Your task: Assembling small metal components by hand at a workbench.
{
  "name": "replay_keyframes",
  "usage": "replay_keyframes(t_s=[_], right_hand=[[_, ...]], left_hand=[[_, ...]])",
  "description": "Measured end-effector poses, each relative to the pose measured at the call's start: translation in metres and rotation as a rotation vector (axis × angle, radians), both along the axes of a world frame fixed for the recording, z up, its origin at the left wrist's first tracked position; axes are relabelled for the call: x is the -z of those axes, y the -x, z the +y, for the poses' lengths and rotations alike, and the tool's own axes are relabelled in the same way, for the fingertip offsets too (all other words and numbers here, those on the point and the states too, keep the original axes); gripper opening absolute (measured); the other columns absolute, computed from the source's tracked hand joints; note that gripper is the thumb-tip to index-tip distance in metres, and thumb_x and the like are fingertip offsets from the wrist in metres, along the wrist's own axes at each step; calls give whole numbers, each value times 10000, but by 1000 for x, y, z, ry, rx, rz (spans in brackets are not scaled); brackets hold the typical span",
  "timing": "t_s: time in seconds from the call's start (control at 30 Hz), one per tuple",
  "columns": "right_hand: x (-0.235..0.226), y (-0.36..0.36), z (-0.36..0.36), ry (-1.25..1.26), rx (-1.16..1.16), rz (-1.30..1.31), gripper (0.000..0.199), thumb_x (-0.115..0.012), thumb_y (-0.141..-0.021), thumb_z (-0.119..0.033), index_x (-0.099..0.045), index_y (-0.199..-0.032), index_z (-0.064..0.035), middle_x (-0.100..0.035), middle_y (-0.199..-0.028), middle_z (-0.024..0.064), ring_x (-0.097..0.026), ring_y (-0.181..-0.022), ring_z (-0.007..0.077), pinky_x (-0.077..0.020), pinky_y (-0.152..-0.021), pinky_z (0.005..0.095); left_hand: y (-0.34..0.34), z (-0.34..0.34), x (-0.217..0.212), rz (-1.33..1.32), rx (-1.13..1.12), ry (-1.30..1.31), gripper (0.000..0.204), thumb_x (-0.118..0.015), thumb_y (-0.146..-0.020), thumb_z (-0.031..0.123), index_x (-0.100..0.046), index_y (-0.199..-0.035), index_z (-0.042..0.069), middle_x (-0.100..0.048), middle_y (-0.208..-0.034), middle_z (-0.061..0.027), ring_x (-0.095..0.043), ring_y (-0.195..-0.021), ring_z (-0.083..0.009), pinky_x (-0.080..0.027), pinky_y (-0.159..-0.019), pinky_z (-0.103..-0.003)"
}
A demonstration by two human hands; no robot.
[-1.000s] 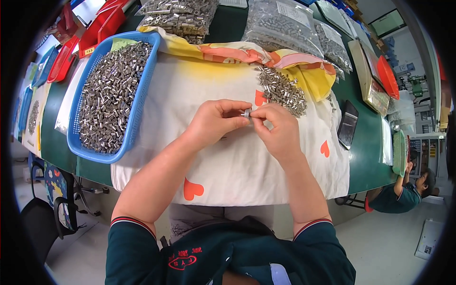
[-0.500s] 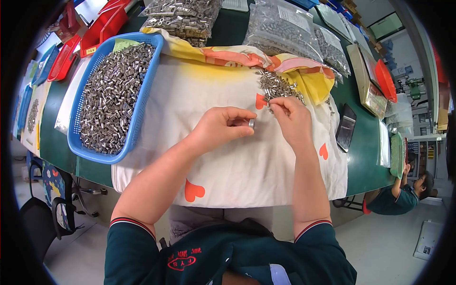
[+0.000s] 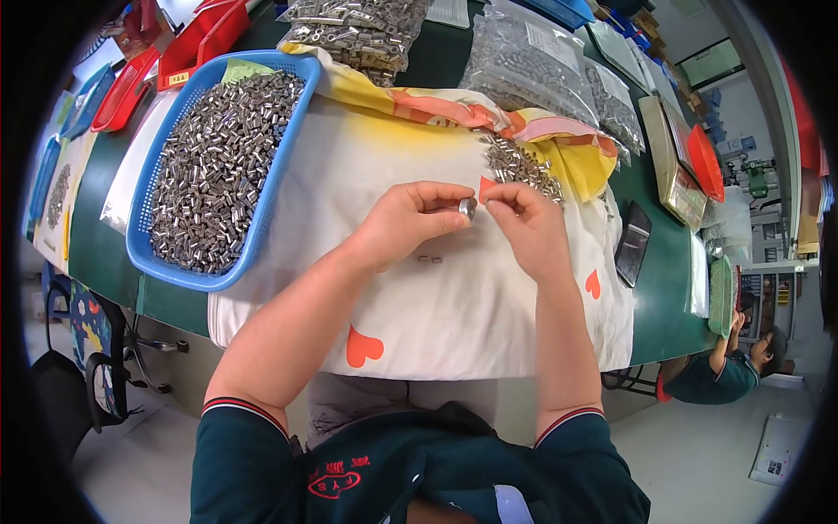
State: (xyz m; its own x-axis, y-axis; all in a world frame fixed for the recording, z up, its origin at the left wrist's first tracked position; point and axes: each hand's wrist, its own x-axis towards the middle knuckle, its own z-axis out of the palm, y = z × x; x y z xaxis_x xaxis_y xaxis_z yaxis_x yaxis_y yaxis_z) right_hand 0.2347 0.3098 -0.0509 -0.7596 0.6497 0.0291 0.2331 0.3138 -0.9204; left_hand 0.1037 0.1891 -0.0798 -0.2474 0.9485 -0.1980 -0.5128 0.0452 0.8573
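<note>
The green tabletop [image 3: 668, 306] spans the view, and a white cloth [image 3: 489, 336] covers its near middle. On the cloth's left side sits a blue basket [image 3: 188, 279] filled with short metal sleeves; clear bags [image 3: 524, 54] of metal parts lie beyond the cloth's far edge. Both bare forearms reach up from the lower edge and slant inward, meeting over the middle of the cloth. A loose pile [image 3: 521, 166] of small metal pieces lies just beyond the right hand [image 3: 539, 234]. Half a second ago that hand was at the pile's near edge; now it has come back toward the left hand [image 3: 408, 218], which seems to return the work to the part held there. The left hand is pinched on a round metal part [image 3: 469, 208], thumb below and forefinger above. The right thumb and forefinger are drawn together just beside it, apart from the left hand; whether they grip anything, I cannot tell. Two tiny metal pieces [image 3: 424, 258] lie on the cloth, nearer the person than the round part.
</note>
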Motion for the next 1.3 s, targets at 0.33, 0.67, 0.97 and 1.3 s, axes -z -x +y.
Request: replay_keyframes(t_s=[0.33,0.67,0.97,1.3], right_hand=[[5,-9,-1,82,-99,67,75,-603,-730,-18,-607,-804,-8,-613,-746,18,-545,-695,81,-442,-656,225],[3,-10,-1,240,-102,74,73,-582,-742,-12,-604,-810,1,-603,-773,23,-525,-690,75,-431,-632,221],[-3,-9,-14,-331,-121,208,208,-556,-699,46,-635,-868,-45,-562,-779,55,-532,-694,152,-425,-602,242],[1,-8,-14,-449,-134,210,218,-574,-674,49,-630,-861,-48,-549,-778,61,-528,-696,188,-431,-595,275]], left_hand=[[0,3,-3,56,5,0,325,-593,-776,16,-543,-1097,-10,-603,-931,-40,-552,-817,-69,-457,-731,-206],[1,3,-3,93,51,39,318,-585,-786,29,-541,-1099,-12,-606,-933,-44,-557,-815,-78,-458,-735,-212],[2,2,-1,-178,-22,-83,315,-576,-802,36,-525,-1110,-7,-590,-983,-68,-567,-850,-115,-474,-773,-244],[3,2,4,-91,-32,-77,305,-580,-794,21,-535,-1093,-14,-591,-979,-67,-566,-835,-112,-471,-766,-237]])
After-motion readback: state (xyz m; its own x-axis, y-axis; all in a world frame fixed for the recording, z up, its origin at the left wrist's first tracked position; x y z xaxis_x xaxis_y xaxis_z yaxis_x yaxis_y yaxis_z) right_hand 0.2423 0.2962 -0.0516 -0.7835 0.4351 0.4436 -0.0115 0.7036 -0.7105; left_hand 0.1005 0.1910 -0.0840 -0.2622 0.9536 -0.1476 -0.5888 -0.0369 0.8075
